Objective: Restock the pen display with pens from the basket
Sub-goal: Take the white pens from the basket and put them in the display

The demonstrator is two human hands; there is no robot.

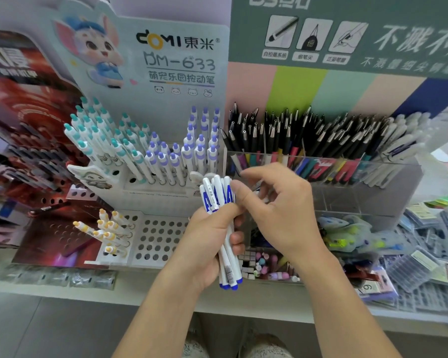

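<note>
bundle of white pens with blue clips at frame centre, upright, blue tips down, clenched in the left hand whose fingers wrap the barrels. right hand at 3 o'clock of the bundle, thumb touching the top of the rightmost pen, other fingers loosely curled and grasping nothing plainly visible. white perforated pen display at 10 o'clock holds teal-topped and purple-topped pens; clear acrylic bin of black pens at 1 o'clock; yellow-topped pens at 8 o'clock.
</note>
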